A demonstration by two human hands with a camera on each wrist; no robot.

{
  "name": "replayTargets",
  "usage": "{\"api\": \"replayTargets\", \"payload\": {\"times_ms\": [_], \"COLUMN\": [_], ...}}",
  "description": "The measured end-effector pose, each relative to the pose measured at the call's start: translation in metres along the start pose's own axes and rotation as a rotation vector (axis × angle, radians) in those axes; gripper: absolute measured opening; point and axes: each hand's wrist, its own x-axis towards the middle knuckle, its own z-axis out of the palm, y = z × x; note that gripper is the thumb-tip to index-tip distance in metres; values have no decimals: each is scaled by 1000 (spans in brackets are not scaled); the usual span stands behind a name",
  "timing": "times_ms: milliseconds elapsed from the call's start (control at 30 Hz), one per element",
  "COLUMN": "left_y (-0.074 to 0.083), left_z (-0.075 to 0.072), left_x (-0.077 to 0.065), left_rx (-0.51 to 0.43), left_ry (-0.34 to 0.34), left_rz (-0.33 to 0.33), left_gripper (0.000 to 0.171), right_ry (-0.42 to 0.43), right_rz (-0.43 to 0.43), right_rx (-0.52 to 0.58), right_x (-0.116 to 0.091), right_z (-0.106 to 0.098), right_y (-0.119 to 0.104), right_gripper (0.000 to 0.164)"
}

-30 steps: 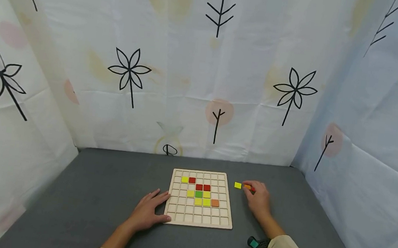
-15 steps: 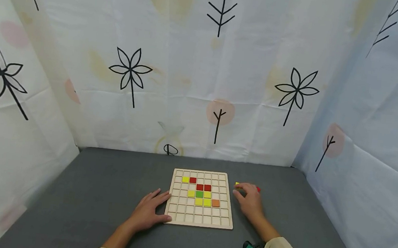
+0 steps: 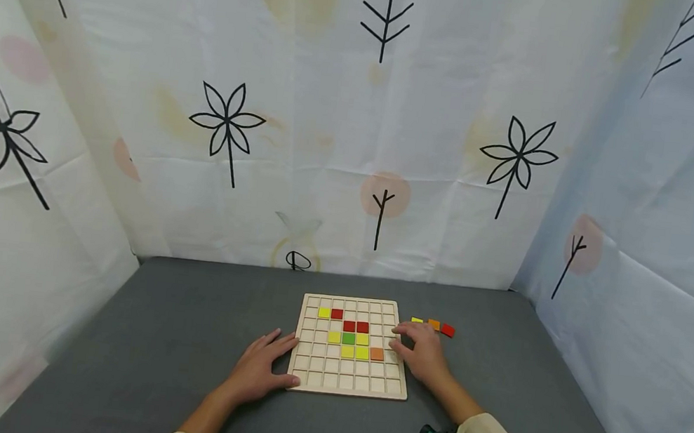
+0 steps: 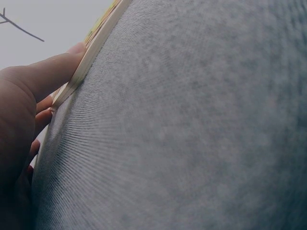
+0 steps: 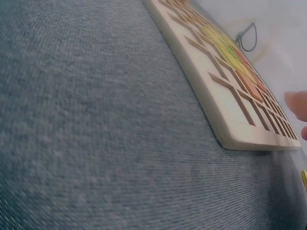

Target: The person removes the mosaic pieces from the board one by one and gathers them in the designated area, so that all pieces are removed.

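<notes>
Looking down from my head, I have a square board [image 3: 329, 382] of pale wood, divided by raised strips into small square cells, flat on the grey cloth [image 3: 181, 340]. 10 thin, square tiles [image 3: 348, 339] sit in its cells: 5 yellow, 3 red, 1 green and 1 orange. My left hand [image 3: 254, 372] rests at the board's left side, its fingers [image 3: 282, 348] spread and nearly straight towards the rim, the thumb laid on the near corner. My right hand [image 3: 424, 353] is at the right rim, loosely bent, thumb and fingertips apart; I see nothing held in it, and cannot tell whether it touches the wood. Just beyond it lie 3 loose squares in a row: a yellow piece [image 3: 416, 320] partly hidden by my hand, an orange piece [image 3: 434, 324] and a red piece [image 3: 448, 330]. Creased white fabric walls [image 3: 304, 141] stand around, printed with black line leaves.

From my left wrist, my thumb presses the board's thick edge near a corner, with fingertips tucked beside it; finely ribbed cloth fills most of the view.

From my right wrist, the board shows a smooth, rounded corner and a grid of ridges. Only 2 of my fingertips come in at the right, and a yellow sliver shows below them.
</notes>
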Motion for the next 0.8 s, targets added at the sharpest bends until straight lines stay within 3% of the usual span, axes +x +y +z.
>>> {"api": "replayTargets", "payload": {"times_ms": [400, 800], "left_y": [-1, -1], "left_z": [1, 0], "left_x": [1, 1], "left_rx": [8, 5], "left_ry": [0, 1], "left_rz": [5, -1], "left_gripper": [82, 83], "right_ry": [-121, -89], "right_rz": [-72, -177], "right_rx": [-15, -13], "right_x": [-3, -11], "right_z": [2, 10], "right_y": [-11, -12], "right_gripper": [26, 21]}}
